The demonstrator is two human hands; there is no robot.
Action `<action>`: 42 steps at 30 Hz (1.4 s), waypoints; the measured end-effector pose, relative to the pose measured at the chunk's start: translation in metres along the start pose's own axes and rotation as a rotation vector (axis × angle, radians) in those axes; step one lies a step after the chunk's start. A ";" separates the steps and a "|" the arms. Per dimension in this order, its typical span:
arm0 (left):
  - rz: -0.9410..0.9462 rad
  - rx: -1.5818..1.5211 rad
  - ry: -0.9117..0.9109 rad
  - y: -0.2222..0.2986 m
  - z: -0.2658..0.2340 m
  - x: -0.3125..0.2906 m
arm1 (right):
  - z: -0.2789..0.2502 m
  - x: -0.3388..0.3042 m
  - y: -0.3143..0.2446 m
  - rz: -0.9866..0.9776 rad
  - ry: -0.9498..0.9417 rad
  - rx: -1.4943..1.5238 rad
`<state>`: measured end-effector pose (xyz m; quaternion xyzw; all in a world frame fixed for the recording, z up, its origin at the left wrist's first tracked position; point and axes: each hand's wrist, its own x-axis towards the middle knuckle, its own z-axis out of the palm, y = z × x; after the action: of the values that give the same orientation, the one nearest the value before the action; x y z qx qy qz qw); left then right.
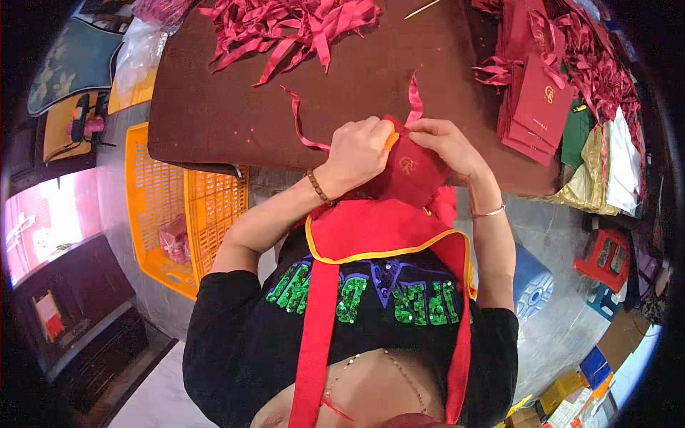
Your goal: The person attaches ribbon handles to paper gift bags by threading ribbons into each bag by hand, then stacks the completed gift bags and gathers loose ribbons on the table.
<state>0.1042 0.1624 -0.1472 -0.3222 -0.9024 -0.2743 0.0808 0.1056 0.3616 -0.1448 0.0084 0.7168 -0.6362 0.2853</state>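
Close in front of my body, at the table's near edge, is a dark red flat bag point(408, 171) with a gold emblem. My left hand point(360, 151) is closed at its upper left edge. Something small and orange point(392, 135) shows at that thumb and fingers; whether it is a tool or a finger cover I cannot tell. My right hand point(444, 141) pinches at the bag's top edge, by the base of a pink-red satin ribbon point(414, 100) that stands up. Another ribbon end point(297, 118) trails onto the table left of my left hand. The fingertips partly hide the top edge.
On the brown table point(214, 107) lies a heap of loose ribbons point(300, 28) at the far side. A stack of finished-looking dark red bags point(539, 107) with ribbons is at the right. An orange plastic crate point(158, 207) stands on the floor at left, a blue stool point(531, 282) at right.
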 end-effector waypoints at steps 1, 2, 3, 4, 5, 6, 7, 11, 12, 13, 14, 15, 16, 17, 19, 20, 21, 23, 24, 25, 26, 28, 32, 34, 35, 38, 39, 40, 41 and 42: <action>0.000 0.012 0.012 0.001 0.001 0.001 | 0.000 0.000 0.002 -0.001 0.000 0.000; 0.001 0.025 0.025 0.001 0.001 0.001 | 0.001 0.001 0.003 -0.001 -0.002 0.014; 0.001 0.026 0.025 0.003 0.001 0.003 | 0.001 0.001 0.004 -0.002 -0.004 0.027; 0.054 0.074 0.023 0.005 -0.001 0.004 | 0.001 0.001 0.004 -0.002 -0.005 0.028; 0.107 0.121 0.022 0.008 -0.001 0.006 | 0.002 0.002 0.004 0.003 -0.007 0.037; 0.160 0.108 0.047 0.009 0.000 0.008 | 0.003 0.002 0.003 0.008 -0.009 0.047; 0.160 0.109 0.047 0.009 0.000 0.008 | 0.003 0.002 0.002 0.007 -0.009 0.048; 0.142 0.118 0.018 0.006 -0.002 0.010 | 0.008 0.000 -0.004 -0.035 -0.012 -0.011; 0.136 0.115 0.022 0.006 -0.003 0.010 | 0.009 0.000 -0.005 -0.058 -0.018 -0.015; 0.129 0.113 0.025 0.006 -0.003 0.010 | 0.009 0.000 -0.006 -0.058 -0.017 -0.014; 0.129 0.113 0.024 0.005 -0.006 0.011 | 0.008 0.001 -0.006 -0.073 -0.009 -0.039; 0.108 0.087 -0.022 0.003 -0.010 0.011 | 0.008 0.001 -0.006 -0.089 -0.002 -0.063; 0.084 0.063 -0.066 0.001 -0.014 0.012 | 0.008 0.001 -0.006 -0.089 -0.003 -0.064; 0.061 0.038 -0.110 -0.001 -0.018 0.012 | 0.008 0.000 -0.005 -0.074 -0.006 -0.039; 0.030 -0.016 -0.145 -0.006 -0.021 0.017 | 0.009 0.000 -0.004 -0.060 -0.008 -0.015; 0.071 -0.064 -0.076 -0.009 -0.022 0.020 | 0.010 0.000 -0.003 -0.127 0.019 -0.107; 0.113 -0.112 -0.006 -0.010 -0.023 0.022 | 0.010 -0.001 -0.002 -0.195 0.046 -0.198; 0.018 -0.118 -0.059 -0.011 -0.022 0.021 | 0.012 -0.006 -0.014 -0.169 0.031 -0.261; -0.029 -0.170 -0.109 -0.013 -0.022 0.022 | 0.013 -0.009 -0.020 -0.144 0.019 -0.322; -0.073 -0.223 -0.160 -0.015 -0.022 0.024 | 0.016 -0.012 -0.023 -0.145 0.019 -0.322; -0.067 -0.183 -0.242 -0.017 -0.023 0.026 | 0.019 -0.014 -0.025 -0.108 0.054 -0.322; -0.045 -0.196 -0.252 -0.020 -0.020 0.027 | 0.025 -0.013 -0.020 -0.263 0.163 -0.378; -0.192 -0.671 -0.523 -0.037 -0.026 0.041 | 0.031 -0.022 -0.019 -0.288 0.260 -0.544; 0.035 -0.397 -0.491 -0.053 -0.018 0.047 | 0.037 -0.022 -0.017 -0.309 0.297 -0.595; 0.109 -0.385 -0.508 -0.048 -0.026 0.055 | 0.040 -0.022 -0.017 -0.328 0.337 -0.645; 0.100 -0.283 -0.664 -0.038 -0.030 0.069 | 0.046 -0.021 -0.006 -0.413 0.437 -0.876; 0.095 -0.282 -0.659 -0.036 -0.030 0.074 | 0.048 -0.022 -0.005 -0.418 0.432 -0.879; 0.021 -0.185 -0.790 -0.033 -0.030 0.080 | 0.050 -0.024 -0.005 -0.483 0.469 -0.851; -0.055 -0.087 -0.918 -0.033 -0.030 0.084 | 0.052 -0.026 -0.005 -0.549 0.505 -0.822; -0.078 -0.112 -0.939 -0.034 -0.029 0.087 | 0.055 -0.027 -0.005 -0.542 0.523 -0.833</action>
<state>0.0142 0.1718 -0.1096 -0.3813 -0.8365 -0.1500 -0.3639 0.1482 0.3199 -0.1308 -0.1319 0.9308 -0.3268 -0.0966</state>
